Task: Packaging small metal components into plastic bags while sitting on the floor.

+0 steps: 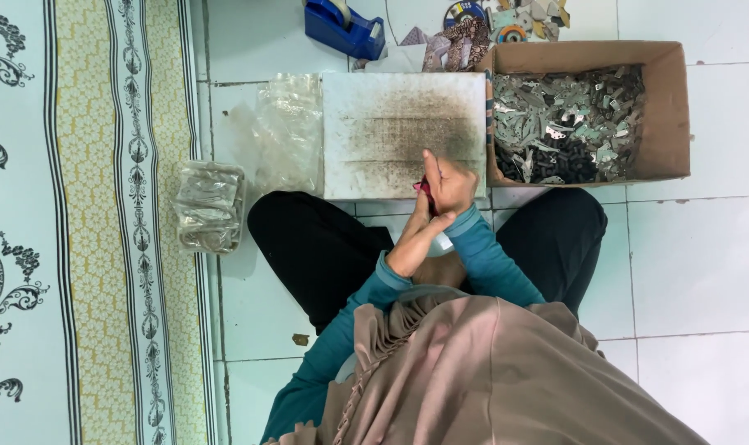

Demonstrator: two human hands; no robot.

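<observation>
My two hands meet palm to palm in front of me, just over the near edge of a stained white board [383,124]. My left hand [416,227] presses up against my right hand [450,183]. A small dark red thing [426,188] shows between them; its shape is mostly hidden. Both arms wear teal sleeves. I sit cross-legged on the tiled floor in black trousers, with a tan cloth draped over my front.
A cardboard box [669,107] full of small grey metal pieces stands right of the board. Clear plastic bags [288,124] and a filled bag [211,204] lie to the left. A blue tape dispenser [341,25] and scraps sit behind. A patterned mat [86,222] covers the left.
</observation>
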